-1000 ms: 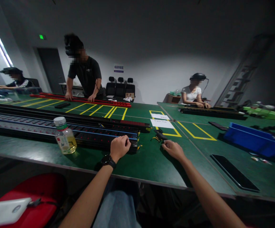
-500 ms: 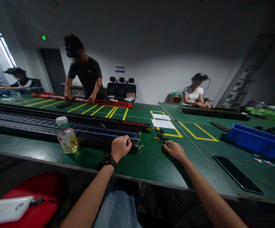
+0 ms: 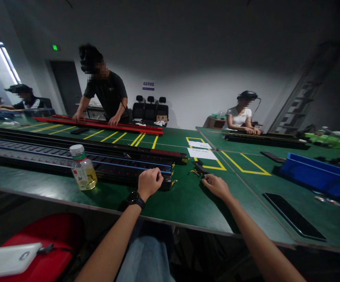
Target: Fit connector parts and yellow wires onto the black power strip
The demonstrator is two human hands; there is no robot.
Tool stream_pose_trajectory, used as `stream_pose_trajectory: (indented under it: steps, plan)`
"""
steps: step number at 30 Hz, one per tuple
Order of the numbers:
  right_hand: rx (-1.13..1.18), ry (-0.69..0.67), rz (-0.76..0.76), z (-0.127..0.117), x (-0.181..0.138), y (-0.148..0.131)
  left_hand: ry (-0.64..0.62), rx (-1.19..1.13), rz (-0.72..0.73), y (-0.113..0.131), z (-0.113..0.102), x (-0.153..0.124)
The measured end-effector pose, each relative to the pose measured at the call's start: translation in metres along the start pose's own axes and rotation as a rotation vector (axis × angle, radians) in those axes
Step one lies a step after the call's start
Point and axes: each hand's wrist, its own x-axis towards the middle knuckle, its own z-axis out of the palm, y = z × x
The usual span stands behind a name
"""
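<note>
My left hand (image 3: 149,182) is curled into a fist and rests against the near end of a long black strip with blue edges and red dots (image 3: 70,160) lying across the green table (image 3: 184,203). A black watch is on that wrist. My right hand (image 3: 216,185) lies on the table with its fingers bent, fingertips pinched close together just short of a small black and yellow part (image 3: 198,169). Whether anything is between those fingers is too small to see.
A drink bottle (image 3: 82,167) stands left of my left hand. A blue bin (image 3: 315,173) and a flat black slab (image 3: 293,216) lie to the right. White papers (image 3: 201,153) sit in yellow floor-tape boxes. Other people work at red and black strips across the tables. A red seat with a white power bank (image 3: 8,259) is at lower left.
My hands have stayed where they were. The view shifted slightly. The standing person across the table has slid a hand left along the red strip.
</note>
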Motion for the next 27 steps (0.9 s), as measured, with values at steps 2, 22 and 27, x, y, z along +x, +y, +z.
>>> stream_pose_trajectory:
  steps: [2,22,27]
  plan:
    - [0.009,0.004,-0.001,0.0001,-0.0002,0.0000,0.001,-0.002,0.001,-0.0002,0.0003,-0.0002]
    - [-0.016,-0.025,0.001,0.0009,0.0011,0.0012,-0.017,0.004,-0.013,0.0010,-0.0001,0.0003]
    - [-0.013,-0.011,-0.006,0.0019,0.0012,0.0016,-0.019,-0.001,-0.009,0.0016,-0.0022,0.0001]
